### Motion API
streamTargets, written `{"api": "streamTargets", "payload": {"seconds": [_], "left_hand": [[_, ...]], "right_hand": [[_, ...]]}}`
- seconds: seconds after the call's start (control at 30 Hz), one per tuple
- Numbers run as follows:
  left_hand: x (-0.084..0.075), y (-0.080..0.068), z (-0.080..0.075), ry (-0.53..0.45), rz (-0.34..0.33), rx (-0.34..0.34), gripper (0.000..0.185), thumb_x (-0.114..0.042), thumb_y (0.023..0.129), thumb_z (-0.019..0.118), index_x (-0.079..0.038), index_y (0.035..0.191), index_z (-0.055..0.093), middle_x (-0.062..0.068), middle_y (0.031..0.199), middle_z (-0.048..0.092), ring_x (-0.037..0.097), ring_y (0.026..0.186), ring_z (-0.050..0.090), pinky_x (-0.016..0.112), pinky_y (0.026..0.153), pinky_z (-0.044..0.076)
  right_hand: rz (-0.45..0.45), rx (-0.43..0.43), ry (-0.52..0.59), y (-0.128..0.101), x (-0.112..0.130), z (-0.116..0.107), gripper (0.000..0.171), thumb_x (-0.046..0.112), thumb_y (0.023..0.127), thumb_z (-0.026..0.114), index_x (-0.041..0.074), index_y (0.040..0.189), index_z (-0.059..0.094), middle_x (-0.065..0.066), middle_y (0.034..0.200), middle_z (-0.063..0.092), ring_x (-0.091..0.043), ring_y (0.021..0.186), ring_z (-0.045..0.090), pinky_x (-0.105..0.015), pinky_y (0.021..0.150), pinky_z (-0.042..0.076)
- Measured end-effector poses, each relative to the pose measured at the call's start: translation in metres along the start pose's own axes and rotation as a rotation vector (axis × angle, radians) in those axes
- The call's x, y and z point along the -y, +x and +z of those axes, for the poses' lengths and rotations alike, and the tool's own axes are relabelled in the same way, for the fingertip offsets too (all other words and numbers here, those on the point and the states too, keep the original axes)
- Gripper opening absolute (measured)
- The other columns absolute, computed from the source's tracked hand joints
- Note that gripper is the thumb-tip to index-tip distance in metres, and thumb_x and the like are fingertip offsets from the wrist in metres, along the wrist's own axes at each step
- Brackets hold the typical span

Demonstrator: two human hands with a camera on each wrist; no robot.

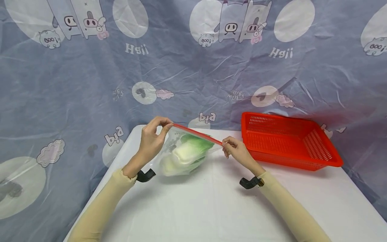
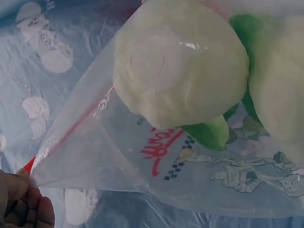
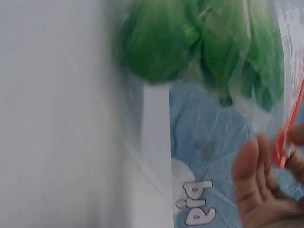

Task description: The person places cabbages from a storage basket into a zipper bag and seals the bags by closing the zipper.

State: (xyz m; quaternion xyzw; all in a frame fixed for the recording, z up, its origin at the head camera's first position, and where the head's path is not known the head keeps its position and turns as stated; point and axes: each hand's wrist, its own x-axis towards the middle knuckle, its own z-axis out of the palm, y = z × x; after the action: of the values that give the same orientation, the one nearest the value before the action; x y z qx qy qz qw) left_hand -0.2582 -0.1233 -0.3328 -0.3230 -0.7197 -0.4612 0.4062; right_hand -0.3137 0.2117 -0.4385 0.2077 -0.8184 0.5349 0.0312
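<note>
A clear plastic zip bag (image 1: 178, 153) with a red seal strip (image 1: 198, 133) hangs above the white table (image 1: 211, 208). Inside it lies a cabbage (image 1: 188, 153) with a pale base (image 2: 180, 61) and green leaves (image 3: 199, 42). My left hand (image 1: 152, 139) pinches the left end of the seal strip (image 2: 33, 164). My right hand (image 1: 237, 149) pinches the right end of the strip (image 3: 285, 142). The strip is stretched taut between both hands, and the bag's bottom rests on the table.
An empty red plastic basket (image 1: 287, 141) sits on the table at the right, close to my right hand. A blue-grey printed sheet (image 1: 90, 84) covers the background and hangs around the table. Bare table surface lies in front of the bag.
</note>
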Motion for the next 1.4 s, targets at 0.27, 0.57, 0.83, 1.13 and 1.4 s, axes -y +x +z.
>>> {"api": "streamTargets", "payload": {"seconds": [0.27,0.57,0.83,1.13,1.4], "left_hand": [[-0.047,-0.036,0.029,0.082,0.397,0.285,0.018,0.012,0.081,0.064,-0.001,0.094,0.066,0.006,0.091,0.066,0.016,0.087,0.06,0.019,0.083,0.051],[-0.084,-0.1,0.094,0.554,0.695,0.653,0.021,0.0,0.093,0.044,-0.012,0.093,0.061,-0.006,0.087,0.058,0.01,0.081,0.053,0.019,0.075,0.046],[-0.085,-0.124,0.116,0.781,0.73,0.777,0.01,-0.01,0.09,0.057,-0.019,0.087,0.058,-0.009,0.08,0.055,0.008,0.079,0.053,0.019,0.071,0.043],[-0.083,-0.117,0.121,0.651,0.532,0.804,0.006,-0.013,0.088,0.064,-0.018,0.089,0.062,-0.007,0.084,0.059,0.009,0.082,0.054,0.019,0.072,0.044],[-0.088,-0.107,0.114,0.51,0.388,0.79,0.003,-0.017,0.089,0.068,-0.016,0.092,0.068,-0.008,0.089,0.062,0.008,0.085,0.055,0.017,0.075,0.046]], "right_hand": [[0.217,-0.069,0.099,0.024,-0.018,0.01,0.017,0.011,0.095,0.056,-0.003,0.097,0.063,-0.002,0.071,0.061,-0.01,0.063,0.057,-0.023,0.062,0.052],[0.408,0.063,0.397,0.042,-0.057,-0.004,0.015,0.009,0.099,0.048,0.003,0.098,0.061,0.006,0.083,0.061,-0.006,0.079,0.057,-0.027,0.084,0.049],[0.464,0.068,0.572,0.05,-0.07,0.013,0.025,0.009,0.101,0.047,-0.011,0.116,0.052,0.001,0.084,0.057,-0.01,0.078,0.056,-0.024,0.077,0.051],[0.511,0.05,0.67,0.057,-0.079,0.008,0.037,-0.002,0.098,0.047,-0.014,0.133,0.042,-0.005,0.108,0.058,-0.011,0.089,0.061,-0.023,0.083,0.054],[0.464,0.085,0.572,0.059,-0.068,0.013,0.043,0.0,0.099,0.041,-0.014,0.139,0.037,-0.023,0.133,0.047,-0.019,0.104,0.06,-0.029,0.092,0.052]]}}
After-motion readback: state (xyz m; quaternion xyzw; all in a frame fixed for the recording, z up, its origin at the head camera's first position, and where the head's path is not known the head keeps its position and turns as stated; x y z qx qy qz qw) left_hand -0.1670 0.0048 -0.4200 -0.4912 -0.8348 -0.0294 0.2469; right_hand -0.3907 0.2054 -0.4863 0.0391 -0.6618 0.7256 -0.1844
